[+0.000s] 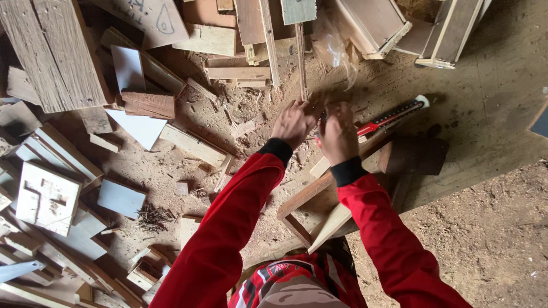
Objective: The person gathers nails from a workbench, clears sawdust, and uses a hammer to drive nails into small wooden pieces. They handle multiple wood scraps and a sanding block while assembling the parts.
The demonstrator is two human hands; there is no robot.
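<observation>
Both hands, left hand (294,122) and right hand (338,137), pinch together something small and blurred above the red-handled hand saw (391,116); the light wooden boards (331,223) below seem unfinished.

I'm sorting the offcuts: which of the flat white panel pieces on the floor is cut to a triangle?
The white triangular panel, lying just below the reddish-brown block. The white piece above it and the pale one lower left are both rectangular.
</observation>
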